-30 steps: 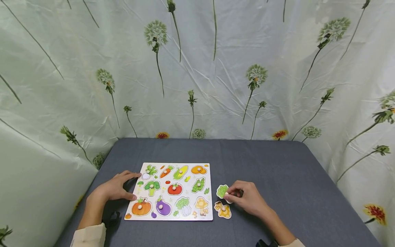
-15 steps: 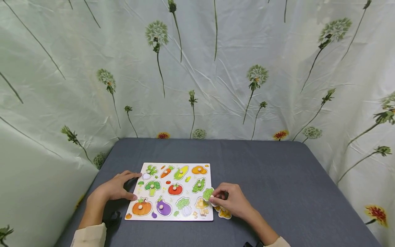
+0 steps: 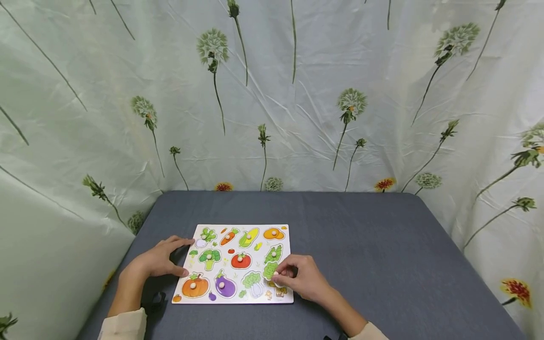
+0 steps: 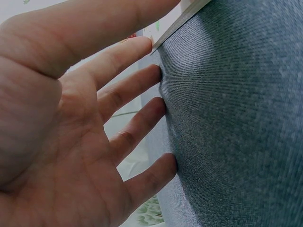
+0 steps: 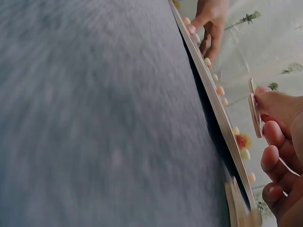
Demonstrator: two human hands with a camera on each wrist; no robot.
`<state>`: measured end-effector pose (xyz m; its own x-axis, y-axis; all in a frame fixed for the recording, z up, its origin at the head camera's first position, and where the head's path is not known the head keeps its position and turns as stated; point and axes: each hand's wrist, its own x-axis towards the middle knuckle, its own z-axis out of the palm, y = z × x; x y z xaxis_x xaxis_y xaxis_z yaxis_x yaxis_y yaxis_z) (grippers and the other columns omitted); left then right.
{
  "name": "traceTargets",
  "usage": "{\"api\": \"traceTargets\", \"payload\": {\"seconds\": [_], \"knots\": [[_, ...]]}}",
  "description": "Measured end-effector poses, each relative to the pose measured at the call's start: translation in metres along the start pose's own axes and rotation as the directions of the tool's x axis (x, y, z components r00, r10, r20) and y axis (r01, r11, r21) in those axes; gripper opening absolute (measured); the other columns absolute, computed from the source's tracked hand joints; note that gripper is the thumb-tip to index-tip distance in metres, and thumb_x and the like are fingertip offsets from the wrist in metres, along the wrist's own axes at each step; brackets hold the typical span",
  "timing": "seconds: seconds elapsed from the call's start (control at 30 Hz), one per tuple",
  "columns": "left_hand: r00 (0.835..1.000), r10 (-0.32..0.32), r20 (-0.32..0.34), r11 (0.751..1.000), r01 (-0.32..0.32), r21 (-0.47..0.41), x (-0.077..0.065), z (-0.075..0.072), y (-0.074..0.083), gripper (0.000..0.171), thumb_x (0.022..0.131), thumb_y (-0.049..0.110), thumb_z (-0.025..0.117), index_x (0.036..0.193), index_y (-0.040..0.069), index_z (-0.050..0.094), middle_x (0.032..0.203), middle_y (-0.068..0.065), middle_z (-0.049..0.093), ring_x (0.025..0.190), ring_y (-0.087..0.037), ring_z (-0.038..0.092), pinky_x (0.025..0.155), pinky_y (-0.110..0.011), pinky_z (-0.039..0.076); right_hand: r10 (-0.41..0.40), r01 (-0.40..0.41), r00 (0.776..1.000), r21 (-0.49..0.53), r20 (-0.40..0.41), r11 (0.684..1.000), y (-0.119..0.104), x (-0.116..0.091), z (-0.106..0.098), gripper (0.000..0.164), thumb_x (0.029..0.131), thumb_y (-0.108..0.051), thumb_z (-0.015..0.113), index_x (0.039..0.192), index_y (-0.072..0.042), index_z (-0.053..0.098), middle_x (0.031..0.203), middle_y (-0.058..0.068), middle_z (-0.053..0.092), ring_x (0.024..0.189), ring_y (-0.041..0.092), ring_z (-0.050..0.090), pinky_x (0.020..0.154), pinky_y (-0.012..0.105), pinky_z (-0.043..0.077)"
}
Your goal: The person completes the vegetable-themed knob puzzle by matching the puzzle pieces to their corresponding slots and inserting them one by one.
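A knob puzzle board (image 3: 233, 302) printed with vegetables lies flat on the table. My left hand (image 3: 159, 259) rests at its left edge, thumb and fingertips spread and touching the edge. In the left wrist view the left fingers (image 4: 135, 130) are straight, with several tips on the cloth. My right hand (image 3: 303, 277) pinches a leafy green bok choy puzzle piece (image 3: 269, 270) by its knob. The right wrist view has this piece (image 5: 255, 113) raised off the board and tilted. It overlaps the printed mushroom shape in the head view. The printed bok choy recess (image 3: 253, 283) has no knob.
Beside the board's near end, another wooden piece (image 5: 233, 201) lies on the table in the right wrist view; my right hand hides it in the head view. Seated pieces include the tomato (image 3: 241, 260) and eggplant (image 3: 225, 286). A grey-blue cloth (image 3: 361, 236) covers the table before a floral curtain.
My right hand has carried the bok choy piece leftward from the table right of the board to over its right part. My left hand has stayed at the left edge.
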<state>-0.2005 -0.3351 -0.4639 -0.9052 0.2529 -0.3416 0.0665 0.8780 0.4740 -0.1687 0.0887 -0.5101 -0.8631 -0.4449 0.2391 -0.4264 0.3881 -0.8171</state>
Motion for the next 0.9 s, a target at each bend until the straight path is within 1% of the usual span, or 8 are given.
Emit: {"api": "traceTargets", "payload": {"seconds": [0.13, 0.33, 0.47, 0.73, 0.9], "knots": [[1.000, -0.001, -0.005, 1.000, 0.001, 0.008, 0.000, -0.001, 0.001, 0.094, 0.074, 0.039, 0.093, 0.153, 0.014, 0.049, 0.152, -0.026, 0.040, 0.138, -0.056, 0.034, 0.101, -0.076, 0.037, -0.024, 0.024, 1.000, -0.002, -0.003, 1.000, -0.002, 0.004, 0.009, 0.013, 0.083, -0.029, 0.088, 0.083, -0.026, 0.075, 0.072, -0.015, 0.061, 0.061, -0.003, 0.049, 0.055, 0.016, 0.043], [1.000, 0.005, -0.008, 1.000, -0.005, 0.012, -0.001, -0.002, 0.002, 0.094, 0.073, 0.038, 0.093, 0.153, 0.014, 0.049, 0.152, -0.025, 0.040, 0.138, -0.056, 0.034, 0.101, -0.076, 0.037, -0.002, 0.002, 1.000, 0.020, 0.024, 1.000, -0.009, 0.008, 0.021, 0.013, 0.082, -0.027, 0.089, 0.082, -0.024, 0.076, 0.069, -0.015, 0.060, 0.057, -0.004, 0.046, 0.052, 0.014, 0.038], [1.000, -0.002, -0.008, 1.000, 0.003, 0.017, 0.000, -0.001, 0.002, 0.094, 0.073, 0.038, 0.093, 0.153, 0.014, 0.049, 0.151, -0.026, 0.041, 0.138, -0.055, 0.035, 0.101, -0.076, 0.036, 0.001, -0.001, 0.999, 0.021, 0.036, 1.000, -0.012, 0.012, 0.030, 0.014, 0.081, -0.024, 0.090, 0.081, -0.021, 0.077, 0.069, -0.016, 0.061, 0.057, -0.006, 0.046, 0.052, 0.014, 0.038], [1.000, -0.016, -0.007, 1.000, 0.016, 0.015, 0.000, 0.000, 0.002, 0.095, 0.072, 0.040, 0.093, 0.153, 0.014, 0.050, 0.151, -0.026, 0.041, 0.138, -0.055, 0.034, 0.102, -0.077, 0.035, -0.003, 0.003, 0.998, -0.010, 0.057, 1.000, -0.017, 0.017, 0.043, 0.013, 0.081, -0.022, 0.089, 0.078, -0.019, 0.077, 0.065, -0.016, 0.062, 0.055, -0.009, 0.045, 0.051, 0.012, 0.037], [1.000, -0.013, -0.007, 1.000, 0.013, 0.010, 0.001, 0.001, 0.000, 0.096, 0.072, 0.041, 0.093, 0.153, 0.014, 0.049, 0.151, -0.026, 0.041, 0.138, -0.055, 0.034, 0.102, -0.077, 0.035, 0.016, -0.014, 0.998, -0.032, 0.065, 0.999, -0.019, 0.019, 0.049, 0.014, 0.081, -0.021, 0.089, 0.076, -0.018, 0.076, 0.064, -0.016, 0.062, 0.054, -0.009, 0.044, 0.050, 0.012, 0.035]]}}
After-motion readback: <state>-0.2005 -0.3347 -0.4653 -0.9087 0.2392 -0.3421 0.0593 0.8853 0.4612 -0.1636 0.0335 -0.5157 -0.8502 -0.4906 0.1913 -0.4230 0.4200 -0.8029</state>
